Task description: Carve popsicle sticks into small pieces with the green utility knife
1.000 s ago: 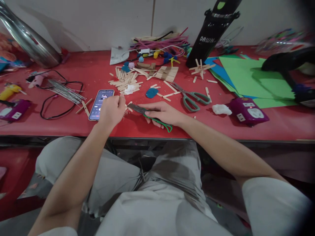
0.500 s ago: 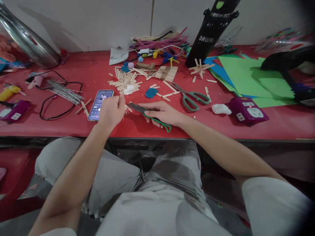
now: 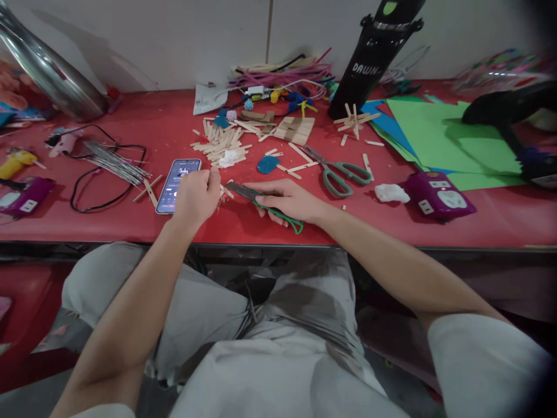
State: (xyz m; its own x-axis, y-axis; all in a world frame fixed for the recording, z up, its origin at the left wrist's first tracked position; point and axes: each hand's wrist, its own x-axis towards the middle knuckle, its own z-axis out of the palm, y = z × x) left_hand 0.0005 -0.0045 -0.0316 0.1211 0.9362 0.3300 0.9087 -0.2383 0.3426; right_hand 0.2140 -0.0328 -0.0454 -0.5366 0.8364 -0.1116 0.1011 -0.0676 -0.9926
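My right hand is closed round green-handled scissors, blades pointing left near the red table's front edge. My left hand is closed in a pinch on a small wooden stick piece held at the blade tips. A phone with a lit screen lies just left of my left hand. A pile of wooden craft sticks lies behind my hands.
A second pair of green scissors, a blue blob, white wads, purple power strips, green and blue paper sheets, a black bottle, pipe cleaners, metal wires with a black cable and a glue gun.
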